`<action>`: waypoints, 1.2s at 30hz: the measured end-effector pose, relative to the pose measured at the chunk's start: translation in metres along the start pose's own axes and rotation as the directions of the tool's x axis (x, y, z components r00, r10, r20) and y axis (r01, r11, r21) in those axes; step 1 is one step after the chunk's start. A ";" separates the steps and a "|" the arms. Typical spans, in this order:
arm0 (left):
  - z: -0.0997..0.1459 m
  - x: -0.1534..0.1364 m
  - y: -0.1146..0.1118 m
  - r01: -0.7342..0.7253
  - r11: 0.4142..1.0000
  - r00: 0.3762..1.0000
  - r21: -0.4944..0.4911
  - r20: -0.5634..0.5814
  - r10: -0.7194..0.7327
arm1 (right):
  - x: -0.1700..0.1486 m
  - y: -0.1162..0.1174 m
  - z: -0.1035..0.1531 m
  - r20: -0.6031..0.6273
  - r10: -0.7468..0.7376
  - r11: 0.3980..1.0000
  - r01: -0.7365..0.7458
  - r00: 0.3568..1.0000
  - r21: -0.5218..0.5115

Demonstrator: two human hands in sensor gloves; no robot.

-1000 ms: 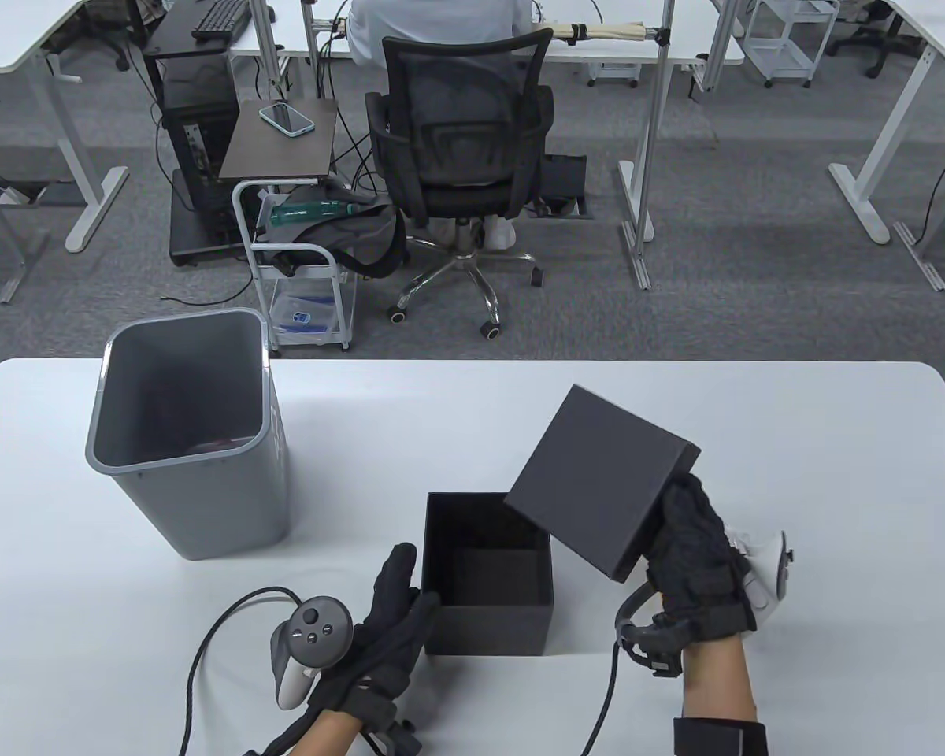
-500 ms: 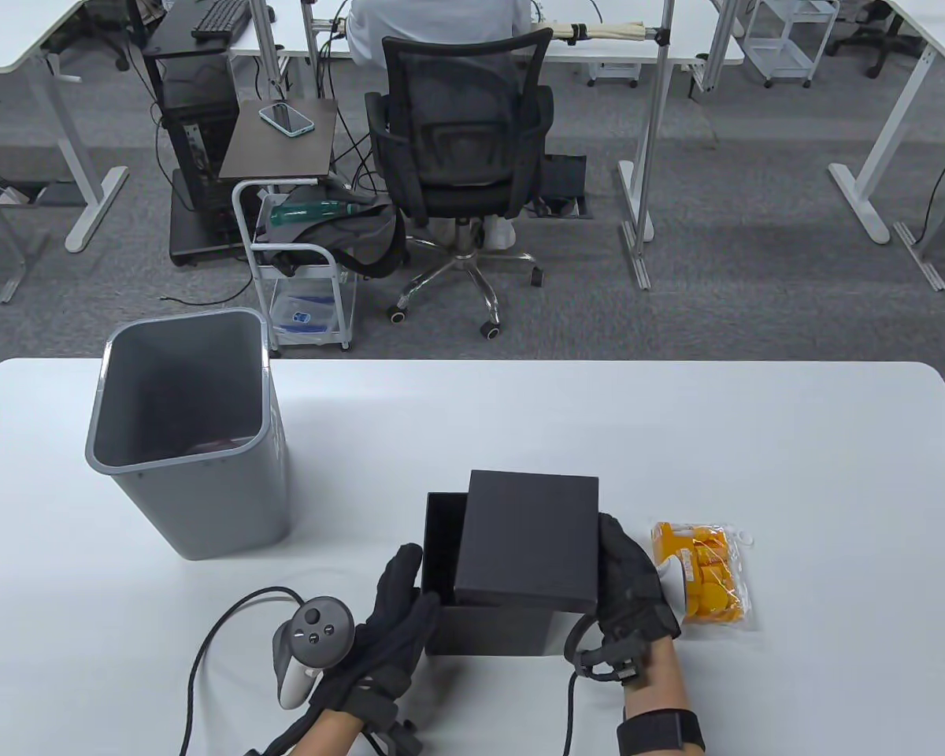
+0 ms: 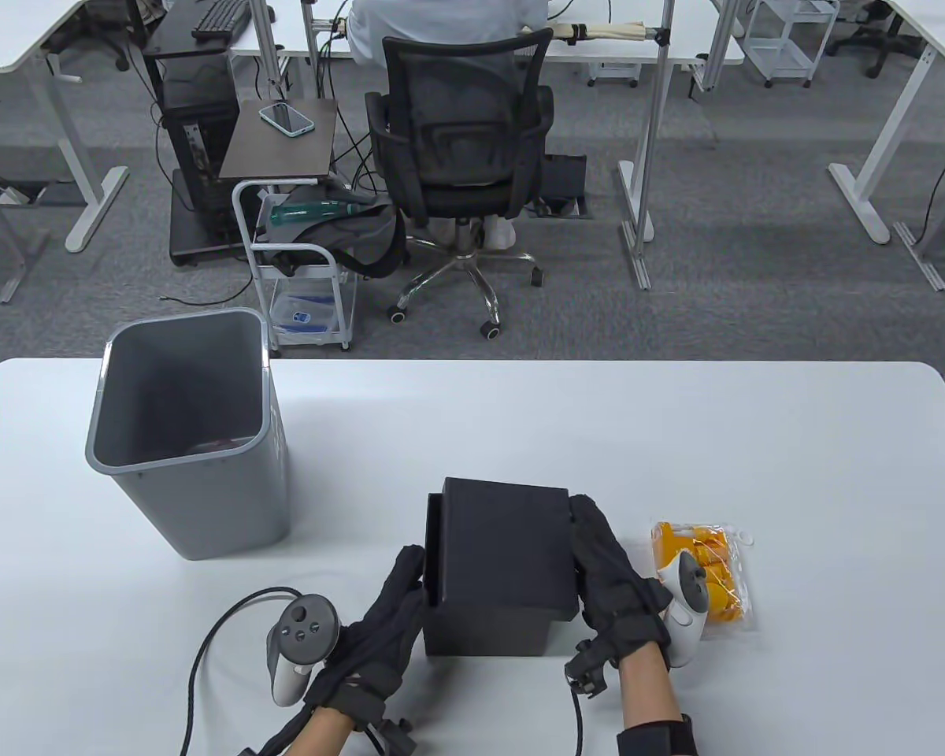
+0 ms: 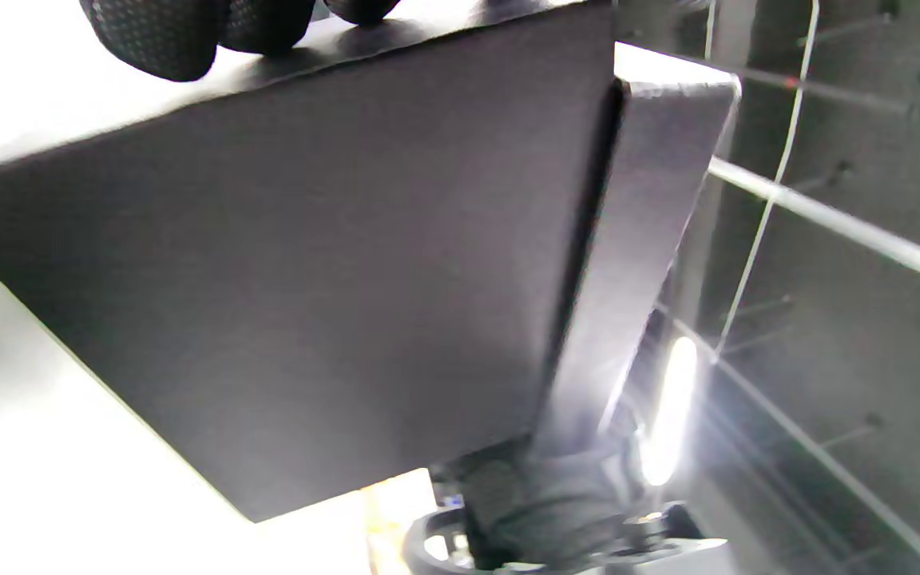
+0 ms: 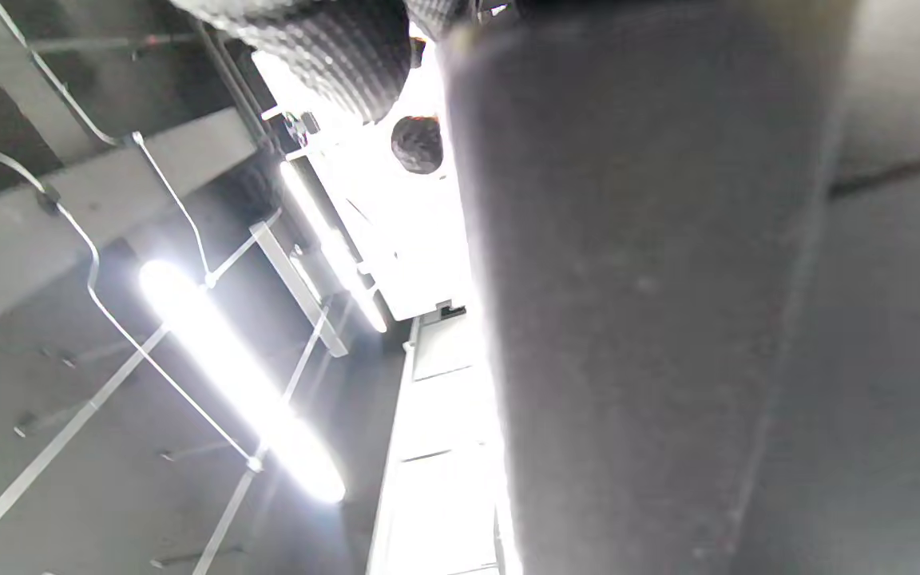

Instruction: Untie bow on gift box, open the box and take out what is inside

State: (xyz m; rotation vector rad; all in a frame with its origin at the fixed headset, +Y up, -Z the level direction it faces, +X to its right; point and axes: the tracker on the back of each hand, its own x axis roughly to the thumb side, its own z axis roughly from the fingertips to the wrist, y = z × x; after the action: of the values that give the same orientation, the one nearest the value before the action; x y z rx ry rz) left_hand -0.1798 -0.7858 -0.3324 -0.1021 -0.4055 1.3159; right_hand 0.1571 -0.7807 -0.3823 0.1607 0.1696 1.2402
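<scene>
A black gift box (image 3: 484, 634) stands near the table's front edge. Its black lid (image 3: 504, 543) lies on top, shifted a little right, so a thin strip of the opening shows at the left. My right hand (image 3: 602, 563) grips the lid's right edge. My left hand (image 3: 402, 587) rests flat against the box's left wall, fingers straight. In the left wrist view the box wall (image 4: 308, 279) fills the frame under my fingertips (image 4: 156, 32). An orange packet (image 3: 717, 555) lies on the table, right of the box. No bow is in view.
A tall grey bin (image 3: 205, 488) stands on the table's left part. Behind the table are an office chair (image 3: 461, 150) with a person sitting beyond it, and a small cart (image 3: 303, 260). Cables trail from both wrists toward the front edge.
My right hand has brought the lid from the air at the right down onto the box. The orange packet, hidden behind that hand a second ago, now shows. My left hand has stayed at the box.
</scene>
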 end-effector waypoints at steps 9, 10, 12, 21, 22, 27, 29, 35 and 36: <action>-0.001 -0.002 -0.001 -0.010 1.000 1.000 -0.012 0.014 0.010 | 0.012 0.027 -0.001 0.004 0.237 0.945 -0.229 0.972 -0.235; -0.002 -0.002 -0.001 -0.012 1.000 1.000 -0.008 0.019 0.012 | 0.014 0.030 -0.002 0.002 0.250 0.938 -0.241 0.968 -0.248; -0.002 -0.003 0.002 -0.007 1.000 1.000 0.007 0.015 0.007 | 0.014 0.032 -0.003 0.009 0.250 0.942 -0.242 0.968 -0.232; -0.002 0.004 0.002 -0.053 0.998 0.998 0.016 -0.032 0.054 | 0.019 0.036 0.001 -0.024 0.278 0.946 -0.278 0.960 -0.170; -0.002 0.005 0.002 -0.060 0.998 0.998 0.019 -0.032 0.060 | 0.018 0.036 0.000 -0.024 0.276 0.947 -0.276 0.961 -0.167; -0.002 0.001 -0.002 -0.043 0.999 0.997 0.020 -0.067 0.045 | 0.015 0.037 0.002 -0.022 0.254 0.951 -0.253 0.967 -0.176; -0.003 -0.002 -0.004 -0.002 0.999 0.999 0.032 -0.044 0.003 | 0.013 0.036 0.002 -0.029 0.271 0.943 -0.271 0.962 -0.191; -0.002 -0.006 -0.008 0.006 1.000 0.998 0.003 -0.064 -0.006 | 0.002 0.030 0.002 -0.039 0.174 0.960 -0.178 0.984 -0.214; -0.001 -0.005 -0.009 0.008 1.000 0.997 -0.008 -0.072 -0.009 | 0.001 0.029 0.002 -0.025 0.166 0.965 -0.167 0.986 -0.203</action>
State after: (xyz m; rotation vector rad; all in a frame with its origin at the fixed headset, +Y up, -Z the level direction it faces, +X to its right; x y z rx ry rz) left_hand -0.1721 -0.7930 -0.3323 -0.1536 -0.3487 1.2983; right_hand 0.1312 -0.7707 -0.3743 -0.0090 0.0349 1.4175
